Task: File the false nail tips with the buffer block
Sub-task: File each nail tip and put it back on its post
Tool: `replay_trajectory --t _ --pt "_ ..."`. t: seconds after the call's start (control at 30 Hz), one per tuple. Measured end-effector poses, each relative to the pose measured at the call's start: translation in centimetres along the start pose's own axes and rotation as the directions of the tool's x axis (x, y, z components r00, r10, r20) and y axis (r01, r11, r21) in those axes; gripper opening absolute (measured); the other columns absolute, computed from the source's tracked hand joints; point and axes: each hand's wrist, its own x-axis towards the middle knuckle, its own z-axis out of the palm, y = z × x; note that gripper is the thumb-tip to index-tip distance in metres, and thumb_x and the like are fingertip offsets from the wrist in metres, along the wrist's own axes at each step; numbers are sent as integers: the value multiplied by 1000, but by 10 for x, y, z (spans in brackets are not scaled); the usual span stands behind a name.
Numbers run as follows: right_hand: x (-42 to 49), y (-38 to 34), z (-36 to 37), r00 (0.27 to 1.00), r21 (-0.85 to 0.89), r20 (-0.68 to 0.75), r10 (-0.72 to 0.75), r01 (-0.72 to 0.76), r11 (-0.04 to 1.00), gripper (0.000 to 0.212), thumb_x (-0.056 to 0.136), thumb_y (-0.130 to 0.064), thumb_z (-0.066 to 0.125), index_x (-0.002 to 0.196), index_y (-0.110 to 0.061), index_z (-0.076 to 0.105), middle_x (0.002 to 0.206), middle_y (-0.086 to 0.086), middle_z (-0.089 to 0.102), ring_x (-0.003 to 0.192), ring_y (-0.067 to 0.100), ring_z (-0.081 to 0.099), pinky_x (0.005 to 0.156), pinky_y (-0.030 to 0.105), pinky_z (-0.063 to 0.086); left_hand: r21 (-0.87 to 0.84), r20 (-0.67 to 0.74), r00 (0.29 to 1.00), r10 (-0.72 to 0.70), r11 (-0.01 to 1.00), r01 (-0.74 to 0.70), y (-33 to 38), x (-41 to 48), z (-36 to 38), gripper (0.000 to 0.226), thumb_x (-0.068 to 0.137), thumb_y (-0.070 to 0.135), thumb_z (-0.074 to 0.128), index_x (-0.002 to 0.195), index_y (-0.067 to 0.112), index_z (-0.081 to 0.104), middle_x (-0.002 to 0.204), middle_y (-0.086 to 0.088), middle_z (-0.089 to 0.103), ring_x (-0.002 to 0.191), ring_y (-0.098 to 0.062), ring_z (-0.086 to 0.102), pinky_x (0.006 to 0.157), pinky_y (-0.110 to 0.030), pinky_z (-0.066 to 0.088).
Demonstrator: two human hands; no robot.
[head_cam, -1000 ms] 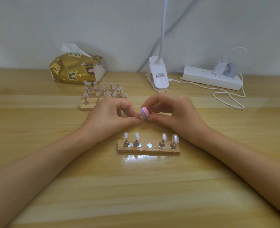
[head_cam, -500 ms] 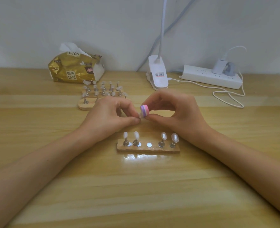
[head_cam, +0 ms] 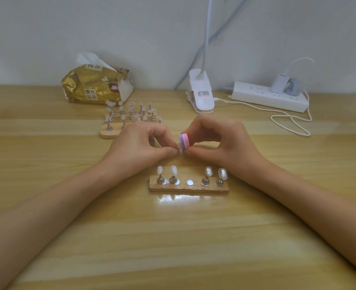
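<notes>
Centrally, the right hand (head_cam: 219,143) pinches a buffer block (head_cam: 184,141) against a nail tip (head_cam: 179,147) pinched by the left hand (head_cam: 139,146).

1 head cam, wide-angle, faces fwd & down across table (head_cam: 173,237) toward wall (head_cam: 89,28), close in.

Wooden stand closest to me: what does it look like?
The wooden stand is a flat, light-brown strip lying on the table, nearer than the left hand and right hand, touching neither. Four metal pegs stand in a row on top, each holding a pale nail tip; a round metal disc in the middle is bare.
</notes>
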Motion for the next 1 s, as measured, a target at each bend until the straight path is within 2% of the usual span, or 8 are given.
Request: replay_trajectory --t 0.1,0.2,0.33,0.43,0.53,0.63,0.73,1.0 --pt "0 1 0 999 -23 -16 -34 34 999 10 88 -6 77 89 0 69 87 4 75 83 16 73 85 33 60 9 6 1000 7 1000 -7 1 0 0 17 73 24 83 66 31 70 57 24 60 51 -1 45 51 -10 32" --pt "1 1 -1 999 -14 31 10 -9 1000 11 87 -4 76 89 2 68 87 8 75 84 19 73 85 38 59 8 1 1000 -2 1000 2 1 0 0 13 73 25 83 68 29 71 60 24 62 52 -1 45 51 -12 32" --pt "0 1 -1 999 -14 -9 -33 33 999 12 87 -5 77 89 2 68 88 6 75 84 17 73 85 33 59 8 5 1000 -2 1000 2 1 0 0 17 73 26 84 66 32 69 61 23 62 51 -1 46 52 -16 33" --pt "0 0 0 1000 -11 19 0 0 1000 13 87 -5 77 88 2 67 87 7 75 83 17 73 84 36 59 1 5 1000 -1 1000 1 0 0 0 14 73 24 84 68 28 71 60 23 62 51 -2 45 51 -13 32" --pt "0 1 -1 999 -23 -9 -32 32 999 13 87 -6 78 88 1 67 87 6 75 83 17 73 84 33 59 3 11 1000 5 1000 -5 0 0 0 15 73 25 83 68 30 70 59 24 62 51 -2 45 51 -14 32" --pt "1 1 0 999 -8 32 22 -22 1000 14 85 -6 78 87 2 66 87 8 75 83 17 73 84 36 60 2 4 1000 -4 1000 4 0 0 0 14 73 25 83 68 28 71 61 23 63 51 -1 45 51 -14 32" --pt "0 2 -1 1000 -3 -6 -17 17 1000 14 86 -7 78 89 1 68 88 5 75 84 17 73 85 32 59 0 5 1000 -3 1000 3 1 0 0 16 73 24 83 66 30 69 58 23 61 50 -1 45 51 -14 32" --pt "3 4 0 1000 5 11 17 -17 1000 11 87 -7 77 91 -1 69 89 6 74 85 18 73 86 36 60 0 3 1000 -2 1000 2 0 0 0 15 73 24 83 68 29 71 59 23 62 51 -2 44 54 -18 34"
